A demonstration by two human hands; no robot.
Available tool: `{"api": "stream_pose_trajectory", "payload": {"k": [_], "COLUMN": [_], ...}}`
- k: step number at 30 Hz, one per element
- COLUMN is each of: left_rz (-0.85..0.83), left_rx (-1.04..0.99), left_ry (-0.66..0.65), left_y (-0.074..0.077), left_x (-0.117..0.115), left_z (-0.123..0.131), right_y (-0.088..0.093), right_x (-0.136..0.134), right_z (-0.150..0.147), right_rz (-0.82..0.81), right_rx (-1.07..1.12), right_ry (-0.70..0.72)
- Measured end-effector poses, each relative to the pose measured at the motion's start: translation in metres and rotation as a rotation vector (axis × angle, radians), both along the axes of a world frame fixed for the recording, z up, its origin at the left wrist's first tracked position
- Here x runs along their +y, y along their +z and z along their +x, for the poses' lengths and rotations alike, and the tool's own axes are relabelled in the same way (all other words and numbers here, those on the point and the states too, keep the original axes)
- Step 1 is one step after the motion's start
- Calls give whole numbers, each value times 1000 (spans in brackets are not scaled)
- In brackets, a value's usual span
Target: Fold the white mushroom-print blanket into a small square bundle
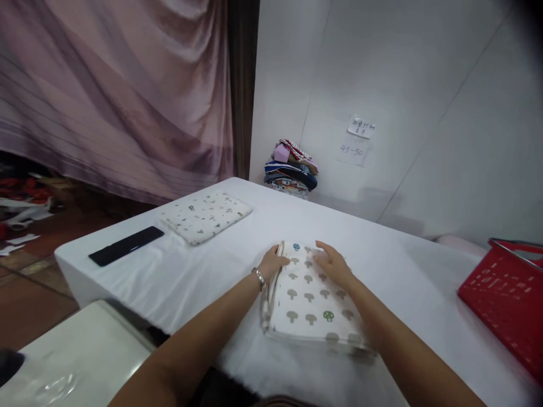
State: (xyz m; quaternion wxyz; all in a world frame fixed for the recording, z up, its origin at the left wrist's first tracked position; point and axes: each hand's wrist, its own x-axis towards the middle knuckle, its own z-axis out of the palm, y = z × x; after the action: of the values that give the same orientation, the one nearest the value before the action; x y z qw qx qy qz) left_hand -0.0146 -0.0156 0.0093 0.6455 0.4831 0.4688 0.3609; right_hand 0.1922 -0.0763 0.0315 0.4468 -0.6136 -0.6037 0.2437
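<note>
A folded white cloth (309,291) printed with grey mushrooms, plus a blue and a green one, lies on the white-covered table (203,282) in front of me. My left hand (272,264), with a silver bracelet at the wrist, grips the cloth's far left edge; its thumb is on top and the other fingers are mostly hidden. Over the far right part of the cloth rests my right hand (334,264), fingers stretched out and apart. Farther left, a second folded white cloth (207,217) with small scattered prints lies flat, touched by neither hand.
A flat black object (127,246) lies at the table's left edge. On the right stands a red plastic basket (503,297). Folded fabrics (292,169) are stacked beyond the far edge by the wall. A pale stool-like surface (76,353) is at lower left.
</note>
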Motion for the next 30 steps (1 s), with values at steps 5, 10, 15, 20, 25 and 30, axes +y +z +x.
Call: {"api": "stream_pose_trajectory", "payload": {"k": [5, 10, 15, 20, 25, 30], "left_rz": [276, 318, 285, 287, 216, -76], "left_rx": [25, -38, -59, -47, -71, -165], "left_ry": [33, 8, 1, 4, 53, 6], "left_y": [7, 10, 15, 19, 1, -15], "left_x": [-12, -20, -26, -30, -14, 6], "left_z": [-1, -2, -3, -3, -4, -10], "right_y": [12, 21, 31, 32, 10, -11], "right_x": [29, 29, 17, 21, 41, 57], "right_z": [-28, -36, -41, -46, -54, -56], "right_rz": [20, 107, 136, 105, 113, 20], "right_rx": [-47, -192, -177, -195, -232, -297], "right_ry": [229, 343, 424, 371, 344, 240]}}
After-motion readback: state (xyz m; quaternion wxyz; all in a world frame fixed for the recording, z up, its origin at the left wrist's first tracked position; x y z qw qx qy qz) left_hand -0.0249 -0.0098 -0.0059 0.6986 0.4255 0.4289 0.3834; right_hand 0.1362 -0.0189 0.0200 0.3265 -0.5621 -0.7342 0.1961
